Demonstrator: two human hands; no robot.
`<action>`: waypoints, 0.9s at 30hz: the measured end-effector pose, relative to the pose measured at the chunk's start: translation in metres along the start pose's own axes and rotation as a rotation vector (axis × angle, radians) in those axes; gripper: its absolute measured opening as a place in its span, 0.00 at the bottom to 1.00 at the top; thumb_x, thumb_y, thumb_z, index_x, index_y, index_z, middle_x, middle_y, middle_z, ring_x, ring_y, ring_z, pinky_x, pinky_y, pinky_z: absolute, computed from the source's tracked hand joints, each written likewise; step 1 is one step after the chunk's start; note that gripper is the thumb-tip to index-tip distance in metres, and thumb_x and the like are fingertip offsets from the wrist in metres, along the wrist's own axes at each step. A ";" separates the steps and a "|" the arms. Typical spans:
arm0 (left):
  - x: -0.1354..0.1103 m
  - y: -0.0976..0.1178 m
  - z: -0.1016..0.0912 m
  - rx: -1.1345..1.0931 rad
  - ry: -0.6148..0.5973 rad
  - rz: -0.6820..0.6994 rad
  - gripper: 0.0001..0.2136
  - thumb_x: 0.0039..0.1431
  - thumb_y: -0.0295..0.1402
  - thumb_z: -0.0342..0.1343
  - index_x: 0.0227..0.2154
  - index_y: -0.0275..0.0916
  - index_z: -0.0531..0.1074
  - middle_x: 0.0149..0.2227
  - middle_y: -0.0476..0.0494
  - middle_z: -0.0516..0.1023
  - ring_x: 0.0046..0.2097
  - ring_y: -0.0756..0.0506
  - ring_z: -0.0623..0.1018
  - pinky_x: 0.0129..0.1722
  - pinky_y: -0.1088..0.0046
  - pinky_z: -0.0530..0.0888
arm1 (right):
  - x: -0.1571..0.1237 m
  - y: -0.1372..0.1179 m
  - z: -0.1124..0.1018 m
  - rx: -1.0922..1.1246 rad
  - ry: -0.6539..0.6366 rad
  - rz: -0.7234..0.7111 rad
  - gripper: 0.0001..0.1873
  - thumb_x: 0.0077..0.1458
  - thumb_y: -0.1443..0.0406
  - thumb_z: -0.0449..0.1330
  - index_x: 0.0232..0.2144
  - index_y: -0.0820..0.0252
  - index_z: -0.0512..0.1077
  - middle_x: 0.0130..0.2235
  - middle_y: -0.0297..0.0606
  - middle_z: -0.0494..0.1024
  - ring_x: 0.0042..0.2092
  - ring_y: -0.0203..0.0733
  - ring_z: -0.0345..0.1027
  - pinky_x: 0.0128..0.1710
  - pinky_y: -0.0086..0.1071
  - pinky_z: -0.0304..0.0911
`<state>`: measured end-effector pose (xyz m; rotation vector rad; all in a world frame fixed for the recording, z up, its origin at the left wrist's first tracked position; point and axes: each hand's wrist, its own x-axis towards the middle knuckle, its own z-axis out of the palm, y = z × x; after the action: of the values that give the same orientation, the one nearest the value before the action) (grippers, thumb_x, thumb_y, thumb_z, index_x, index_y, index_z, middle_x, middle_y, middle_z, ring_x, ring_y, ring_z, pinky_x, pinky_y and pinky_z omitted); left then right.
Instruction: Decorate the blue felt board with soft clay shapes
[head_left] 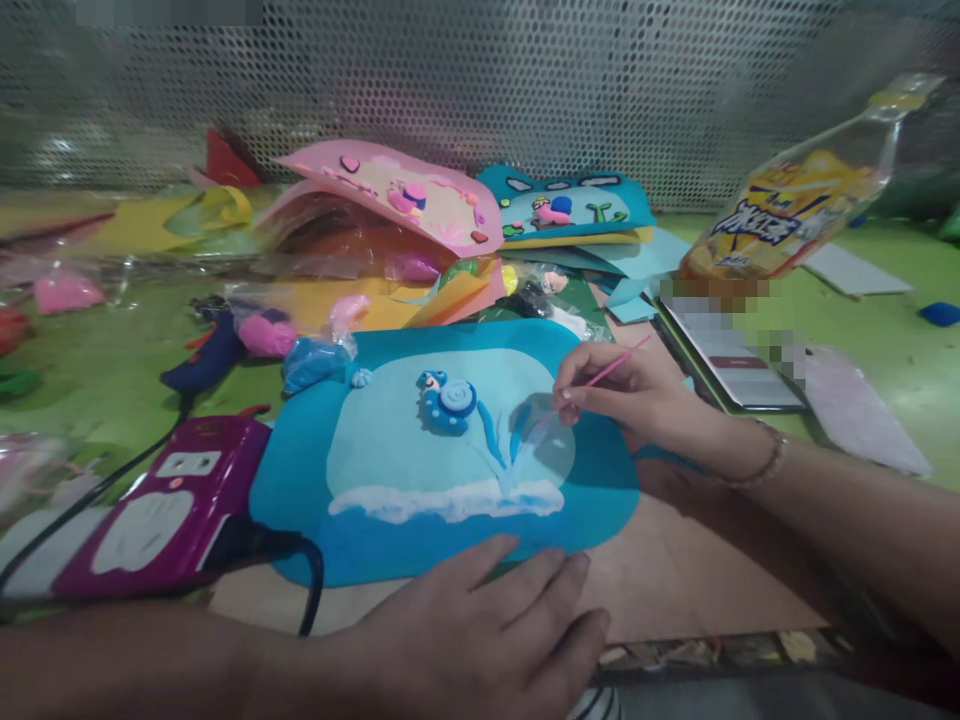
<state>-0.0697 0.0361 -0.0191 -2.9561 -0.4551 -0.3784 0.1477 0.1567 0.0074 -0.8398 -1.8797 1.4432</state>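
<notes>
My right hand [645,395] pinches a thin pink stick [621,359], its lower end over leaf shapes [491,435] on a blue craft sheet [600,520]. The stick's tip blurs against the sheet, so contact cannot be told. Fingers spread, my left hand [487,630] rests along the sheet's front edge and holds nothing. On the sheet's pale blue middle sits a blue clay snail [446,402] with a spiral shell. A small pale blue clay piece [361,378] lies at upper left, and a white and blue clay strip [450,502] runs below the leaves.
A purple power strip [217,440] with a black cable is at left, near bagged blue clay [315,365]. Behind lie a pink craft sheet [442,210] and a teal one [637,210]. A tilted bottle [795,200] and a phone [739,355] are at right.
</notes>
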 end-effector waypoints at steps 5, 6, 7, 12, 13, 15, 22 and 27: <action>0.002 0.002 -0.004 0.009 -0.016 -0.040 0.15 0.65 0.35 0.45 0.52 0.40 0.67 0.55 0.43 0.70 0.54 0.43 0.69 0.49 0.67 0.68 | -0.001 0.001 0.001 0.013 -0.131 0.093 0.06 0.56 0.64 0.59 0.30 0.63 0.68 0.25 0.33 0.73 0.27 0.32 0.68 0.28 0.26 0.66; 0.002 0.002 -0.004 -0.001 -0.030 -0.040 0.15 0.66 0.35 0.44 0.52 0.40 0.66 0.56 0.43 0.69 0.54 0.43 0.68 0.49 0.67 0.67 | -0.002 0.002 0.001 0.010 -0.164 0.099 0.06 0.56 0.64 0.59 0.30 0.63 0.68 0.25 0.33 0.73 0.28 0.31 0.68 0.28 0.26 0.66; 0.002 0.002 -0.005 -0.010 -0.044 -0.038 0.16 0.66 0.36 0.44 0.53 0.40 0.66 0.56 0.43 0.69 0.55 0.43 0.68 0.50 0.66 0.67 | -0.002 0.002 0.002 0.007 -0.188 0.101 0.06 0.55 0.65 0.59 0.30 0.63 0.68 0.26 0.33 0.73 0.28 0.31 0.68 0.29 0.26 0.66; 0.003 0.000 -0.006 -0.043 -0.087 -0.014 0.17 0.67 0.37 0.41 0.54 0.40 0.65 0.59 0.44 0.65 0.60 0.43 0.63 0.55 0.66 0.63 | -0.001 0.002 0.003 0.004 -0.208 0.128 0.05 0.55 0.66 0.59 0.31 0.63 0.69 0.25 0.31 0.71 0.27 0.30 0.67 0.28 0.25 0.65; 0.003 0.000 -0.007 -0.047 -0.084 -0.008 0.17 0.67 0.36 0.41 0.54 0.39 0.65 0.59 0.44 0.65 0.60 0.44 0.63 0.55 0.67 0.63 | 0.000 0.001 0.003 0.000 -0.205 0.128 0.05 0.55 0.66 0.59 0.31 0.63 0.69 0.25 0.31 0.71 0.27 0.30 0.66 0.28 0.25 0.65; 0.005 -0.001 -0.007 -0.059 -0.072 0.013 0.17 0.67 0.36 0.40 0.54 0.38 0.65 0.59 0.43 0.65 0.60 0.45 0.63 0.54 0.69 0.64 | 0.000 0.001 0.003 -0.010 -0.196 0.124 0.05 0.55 0.65 0.58 0.31 0.63 0.69 0.26 0.32 0.72 0.28 0.30 0.67 0.29 0.26 0.66; 0.007 -0.004 -0.007 -0.103 -0.135 0.058 0.19 0.68 0.32 0.36 0.56 0.37 0.63 0.61 0.45 0.63 0.61 0.45 0.62 0.55 0.66 0.64 | 0.001 -0.001 0.004 0.001 -0.154 0.166 0.05 0.55 0.65 0.59 0.31 0.64 0.71 0.27 0.34 0.74 0.29 0.32 0.69 0.31 0.27 0.68; 0.006 -0.004 -0.006 -0.126 -0.125 0.058 0.18 0.68 0.34 0.36 0.56 0.37 0.63 0.61 0.45 0.62 0.62 0.45 0.61 0.56 0.65 0.63 | 0.002 -0.002 0.003 0.038 -0.155 0.260 0.07 0.53 0.64 0.61 0.29 0.64 0.71 0.27 0.34 0.75 0.28 0.31 0.69 0.30 0.26 0.67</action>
<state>-0.0664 0.0411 -0.0115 -3.1197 -0.3709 -0.2245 0.1437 0.1563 0.0086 -1.0094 -1.9019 1.7407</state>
